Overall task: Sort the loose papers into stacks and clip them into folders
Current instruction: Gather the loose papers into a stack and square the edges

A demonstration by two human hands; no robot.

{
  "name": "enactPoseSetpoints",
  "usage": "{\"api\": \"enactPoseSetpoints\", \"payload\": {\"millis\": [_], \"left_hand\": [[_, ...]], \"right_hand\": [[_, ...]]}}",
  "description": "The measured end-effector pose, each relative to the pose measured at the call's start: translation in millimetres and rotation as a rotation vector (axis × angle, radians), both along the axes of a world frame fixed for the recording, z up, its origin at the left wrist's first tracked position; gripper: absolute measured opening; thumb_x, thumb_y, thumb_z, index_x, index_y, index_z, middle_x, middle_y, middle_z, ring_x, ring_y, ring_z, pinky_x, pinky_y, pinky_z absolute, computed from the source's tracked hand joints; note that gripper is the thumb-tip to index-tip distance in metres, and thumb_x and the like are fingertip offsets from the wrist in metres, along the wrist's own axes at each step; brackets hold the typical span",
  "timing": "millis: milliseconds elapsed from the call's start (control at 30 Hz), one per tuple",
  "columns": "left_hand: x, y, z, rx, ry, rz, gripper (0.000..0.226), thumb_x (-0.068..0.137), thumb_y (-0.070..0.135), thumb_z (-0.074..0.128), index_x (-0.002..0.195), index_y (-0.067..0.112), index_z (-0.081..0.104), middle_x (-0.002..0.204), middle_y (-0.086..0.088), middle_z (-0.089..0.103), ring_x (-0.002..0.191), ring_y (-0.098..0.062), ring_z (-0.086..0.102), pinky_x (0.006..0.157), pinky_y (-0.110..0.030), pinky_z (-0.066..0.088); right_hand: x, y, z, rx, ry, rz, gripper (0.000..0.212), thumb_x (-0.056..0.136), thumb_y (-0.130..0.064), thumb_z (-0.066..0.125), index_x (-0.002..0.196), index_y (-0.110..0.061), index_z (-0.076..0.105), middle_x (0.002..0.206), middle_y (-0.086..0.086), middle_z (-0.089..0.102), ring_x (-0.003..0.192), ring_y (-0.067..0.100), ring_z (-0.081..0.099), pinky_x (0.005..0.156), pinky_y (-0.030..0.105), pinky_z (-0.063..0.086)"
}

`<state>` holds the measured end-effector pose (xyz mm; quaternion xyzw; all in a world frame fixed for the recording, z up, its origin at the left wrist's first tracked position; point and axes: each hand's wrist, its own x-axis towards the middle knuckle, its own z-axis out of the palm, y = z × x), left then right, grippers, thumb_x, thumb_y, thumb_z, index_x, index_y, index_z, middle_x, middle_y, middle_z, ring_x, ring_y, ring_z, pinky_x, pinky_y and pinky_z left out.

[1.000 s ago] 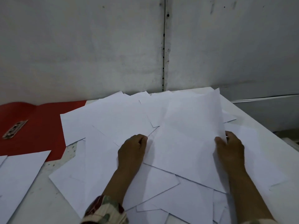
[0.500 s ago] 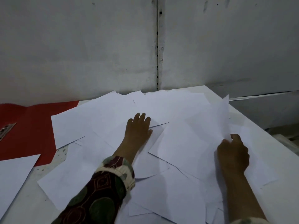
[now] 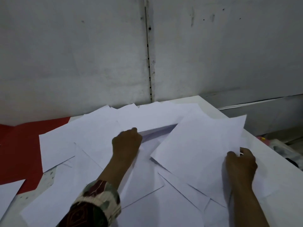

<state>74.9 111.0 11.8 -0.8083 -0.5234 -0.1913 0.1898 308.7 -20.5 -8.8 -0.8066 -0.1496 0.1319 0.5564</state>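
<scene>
Several loose white sheets (image 3: 98, 138) lie scattered and overlapping across the table. My right hand (image 3: 240, 163) pinches the right edge of one white sheet (image 3: 198, 146), which is lifted slightly off the pile. In the middle of the pile my left hand (image 3: 127, 141) grips the corner of another sheet (image 3: 157, 131), raising its edge so a shadow shows beneath. A red folder (image 3: 19, 149) lies open at the far left, partly covered by papers.
The white table's right edge (image 3: 262, 143) runs diagonally, with dark clutter below it at far right. A grey wall (image 3: 147, 54) rises directly behind the table. One more white sheet (image 3: 8, 195) lies at the lower left over the folder.
My left hand went from resting flat on the pile to closing on a sheet's corner further back. My right hand kept hold of its sheet, which has shifted rightwards.
</scene>
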Motion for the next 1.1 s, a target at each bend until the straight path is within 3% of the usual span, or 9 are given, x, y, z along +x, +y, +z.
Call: {"api": "enactPoseSetpoints", "payload": {"millis": [200, 367, 500, 567, 633, 733, 900, 1000, 1100], "left_hand": [[-16, -17, 5, 0.186, -0.230, -0.147, 0.027, 0.078, 0.014, 0.046, 0.053, 0.008, 0.054, 0.041, -0.007, 0.049, 0.034, -0.022, 0.043, 0.038, -0.025, 0.036], [9, -45, -25, 0.110, -0.165, -0.439, 0.013, 0.073, 0.012, 0.053, 0.061, 0.015, 0.056, 0.047, 0.007, 0.050, 0.038, -0.013, 0.051, 0.034, -0.024, 0.038], [23, -69, -55, -0.036, -0.206, -0.548, 0.012, 0.078, 0.018, 0.038, 0.085, 0.020, 0.047, 0.064, 0.004, 0.066, 0.050, -0.013, 0.063, 0.040, -0.023, 0.049], [29, -83, -62, -0.087, -0.220, -0.598, 0.012, 0.078, 0.020, 0.039, 0.087, 0.021, 0.046, 0.065, 0.004, 0.067, 0.052, -0.013, 0.064, 0.040, -0.022, 0.049], [32, -95, -62, -0.100, -0.225, -0.625, 0.010, 0.078, 0.021, 0.039, 0.086, 0.022, 0.044, 0.060, 0.007, 0.064, 0.048, -0.011, 0.060, 0.038, -0.020, 0.046], [37, -103, -61, -0.066, -0.251, -0.655, 0.004, 0.080, 0.023, 0.042, 0.082, 0.021, 0.045, 0.054, 0.006, 0.060, 0.043, -0.012, 0.055, 0.035, -0.020, 0.043], [41, -114, -60, -0.085, -0.264, -0.743, 0.017, 0.090, 0.032, 0.042, 0.084, 0.020, 0.052, 0.059, 0.007, 0.063, 0.043, -0.010, 0.056, 0.040, -0.018, 0.047], [31, -111, -50, -0.105, -0.327, -0.656, 0.041, 0.096, 0.047, 0.024, 0.092, 0.024, 0.058, 0.071, 0.009, 0.071, 0.055, -0.006, 0.064, 0.050, -0.017, 0.049], [10, -89, -44, -0.142, -0.360, -0.485, 0.045, 0.096, 0.042, 0.029, 0.088, 0.019, 0.068, 0.081, 0.004, 0.073, 0.071, -0.018, 0.069, 0.065, -0.025, 0.050]], "right_hand": [[-6, 1, 0, 0.044, 0.031, 0.042, 0.039, 0.090, -0.001, 0.043, 0.129, 0.001, 0.048, 0.124, 0.022, 0.056, 0.109, 0.037, 0.055, 0.084, 0.033, 0.042], [-25, 13, -3, 0.032, 0.078, 0.235, 0.034, 0.091, -0.010, 0.046, 0.122, 0.000, 0.055, 0.122, 0.018, 0.060, 0.110, 0.035, 0.056, 0.090, 0.034, 0.043], [-32, 9, 0, 0.122, 0.132, 0.287, 0.016, 0.094, -0.012, 0.045, 0.091, -0.002, 0.057, 0.086, 0.012, 0.062, 0.085, 0.030, 0.057, 0.066, 0.028, 0.041], [-37, 7, 4, 0.150, 0.153, 0.313, 0.031, 0.099, -0.024, 0.039, 0.087, 0.000, 0.053, 0.074, 0.012, 0.053, 0.082, 0.028, 0.052, 0.061, 0.029, 0.039], [-41, 7, 9, 0.127, 0.189, 0.352, 0.051, 0.099, -0.040, 0.031, 0.105, 0.004, 0.056, 0.092, 0.023, 0.056, 0.092, 0.032, 0.053, 0.074, 0.035, 0.042], [-41, 7, 11, 0.114, 0.222, 0.422, 0.058, 0.094, -0.051, 0.034, 0.129, -0.008, 0.049, 0.116, 0.005, 0.056, 0.101, 0.019, 0.049, 0.086, 0.027, 0.036], [-39, 2, 8, 0.125, 0.212, 0.513, 0.049, 0.086, -0.030, 0.064, 0.129, -0.012, 0.049, 0.114, 0.001, 0.057, 0.099, 0.018, 0.052, 0.084, 0.028, 0.041], [-38, 4, 6, 0.083, 0.171, 0.484, 0.042, 0.086, -0.007, 0.062, 0.126, -0.006, 0.049, 0.113, 0.007, 0.057, 0.095, 0.019, 0.051, 0.081, 0.029, 0.040], [-35, 6, 5, 0.071, 0.107, 0.454, 0.037, 0.085, -0.001, 0.057, 0.121, -0.006, 0.051, 0.104, 0.004, 0.055, 0.091, 0.020, 0.051, 0.079, 0.027, 0.038]]}}
